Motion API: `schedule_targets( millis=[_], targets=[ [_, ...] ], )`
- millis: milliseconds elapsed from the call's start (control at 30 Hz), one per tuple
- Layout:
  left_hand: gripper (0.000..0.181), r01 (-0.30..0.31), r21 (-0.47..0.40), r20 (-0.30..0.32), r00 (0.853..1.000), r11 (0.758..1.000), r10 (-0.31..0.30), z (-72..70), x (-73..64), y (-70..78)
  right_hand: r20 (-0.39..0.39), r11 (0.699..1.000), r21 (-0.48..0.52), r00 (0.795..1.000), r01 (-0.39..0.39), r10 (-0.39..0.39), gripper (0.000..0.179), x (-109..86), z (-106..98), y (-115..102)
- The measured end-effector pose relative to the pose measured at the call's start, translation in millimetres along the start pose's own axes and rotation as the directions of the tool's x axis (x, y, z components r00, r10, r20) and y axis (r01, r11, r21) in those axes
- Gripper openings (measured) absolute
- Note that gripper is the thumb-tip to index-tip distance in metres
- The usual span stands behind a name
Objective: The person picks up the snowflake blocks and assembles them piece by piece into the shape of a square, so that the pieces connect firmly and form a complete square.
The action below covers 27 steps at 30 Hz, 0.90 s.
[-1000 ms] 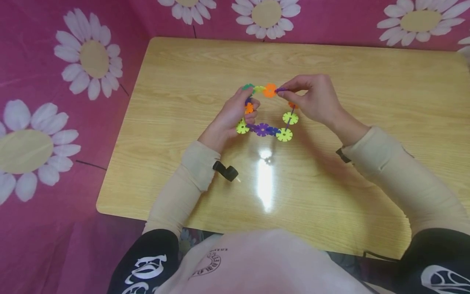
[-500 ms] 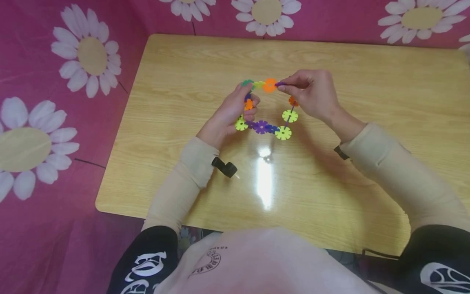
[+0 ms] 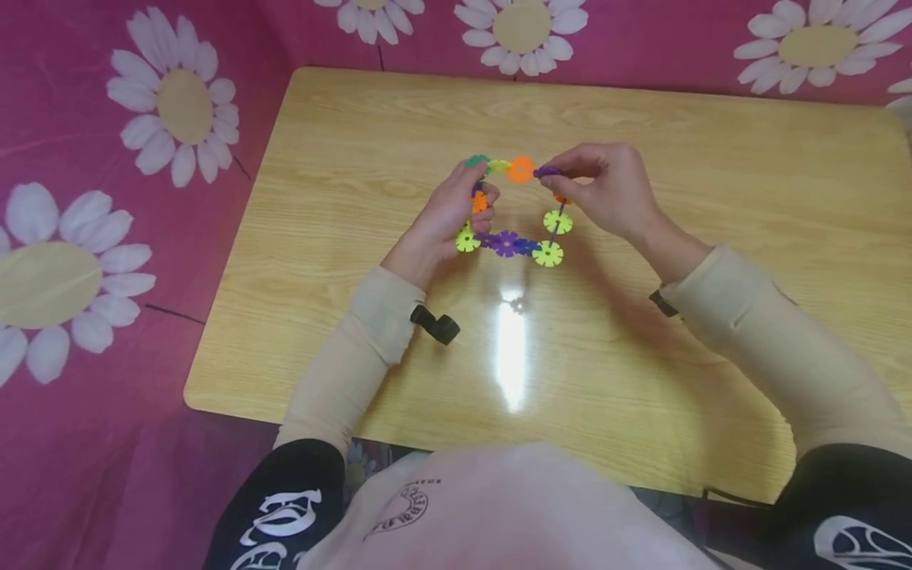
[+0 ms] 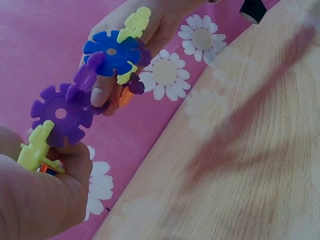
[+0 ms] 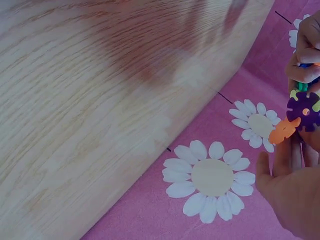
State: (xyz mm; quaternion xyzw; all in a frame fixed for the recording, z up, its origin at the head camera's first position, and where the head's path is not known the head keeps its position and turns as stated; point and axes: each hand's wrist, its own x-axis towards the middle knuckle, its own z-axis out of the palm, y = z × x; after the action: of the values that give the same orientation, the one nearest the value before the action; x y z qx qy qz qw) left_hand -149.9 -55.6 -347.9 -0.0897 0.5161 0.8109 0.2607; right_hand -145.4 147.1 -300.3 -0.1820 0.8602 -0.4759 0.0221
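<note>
A loop of notched plastic snowflake discs is held up over the table in the head view. My left hand point(image 3: 450, 212) grips its left side, thumb on a green disc point(image 3: 476, 164) and fingers behind an orange disc point(image 3: 480, 202). With thumb and fingertips my right hand point(image 3: 614, 188) pinches a purple disc point(image 3: 546, 171) at the upper right, which meets an orange disc point(image 3: 521, 169). Yellow-green discs point(image 3: 548, 253) and a purple disc point(image 3: 507, 244) hang along the lower side. A blue disc point(image 4: 112, 52) shows large in the left wrist view. Fingers partly hide the loop's right corner.
The wood-grain table point(image 3: 356, 348) lies beneath both hands, with a bright light reflection near its middle. Pink cloth with white daisies point(image 3: 184, 107) borders it at the back and left. Black wrist cameras point(image 3: 436, 324) sit on the cuffs.
The purple disc in my right fingers has tilted and shows more of its face. The loop's right side has shifted slightly left. My left hand keeps its grip.
</note>
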Motion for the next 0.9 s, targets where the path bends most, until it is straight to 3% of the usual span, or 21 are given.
schedule_targets(
  millis=[133, 333, 600, 900],
  targets=[
    [0.014, -0.005, 0.0, 0.002, 1.0, 1.0, 0.005, -0.4, 0.5, 0.3, -0.001, 0.999, 0.031, 1.0, 0.007, -0.007, 0.016, 1.8, -2.7, 8.2],
    [0.015, -0.01, -0.005, 0.01, 1.0, 1.0, 0.01, -0.4, 0.7, 0.6, 0.022, 0.996, -0.034, 0.997, 0.08, -0.079, 0.015, -0.1, -5.7, 6.7],
    [0.016, -0.014, 0.007, 0.021, 1.0, 1.0, 0.014, 2.3, 0.3, -0.9, 0.018, 0.992, -0.128, 1.0, 0.009, -0.007, 0.018, 5.2, -2.4, 25.3],
    [0.013, 0.003, 0.001, 0.035, 0.999, 1.0, -0.003, 3.5, 0.4, -1.6, -0.01, 0.984, -0.157, 0.996, 0.085, -0.088, 0.014, 5.1, 0.6, 25.1]
  ],
)
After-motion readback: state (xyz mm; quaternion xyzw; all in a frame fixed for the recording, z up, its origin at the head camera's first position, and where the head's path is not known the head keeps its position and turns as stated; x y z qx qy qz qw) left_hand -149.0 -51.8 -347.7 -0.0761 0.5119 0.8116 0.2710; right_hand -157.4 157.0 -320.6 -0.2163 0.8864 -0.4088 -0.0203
